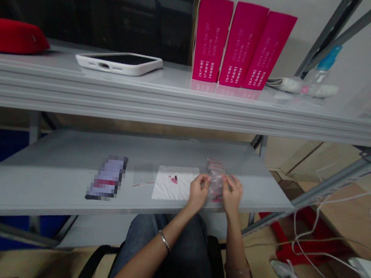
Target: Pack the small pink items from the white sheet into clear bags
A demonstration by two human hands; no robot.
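Observation:
Between my two hands is a small clear plastic bag (215, 185), pinched at its upper edges, with a few pink and dark bits low down near it. The fingers of my left hand (199, 189) are closed on its left side, and those of my right hand (232, 191) on its right. Just beyond lies a stack of clear zip bags (216, 166). To the left of my left hand, a white sheet (166, 186) carries a little heap of pink and dark pieces (174, 179), too small to name. Another flat clear bag (144, 175) lies left of the sheet.
A blurred-out phone (107, 178) lies on the lower shelf (62, 165) at left. Above, the upper shelf (162, 105) holds a white-cased phone (120, 62), three pink boxes (212, 39), a red object (14, 37) and a blue-topped spray bottle (324, 67). Cables hang at right.

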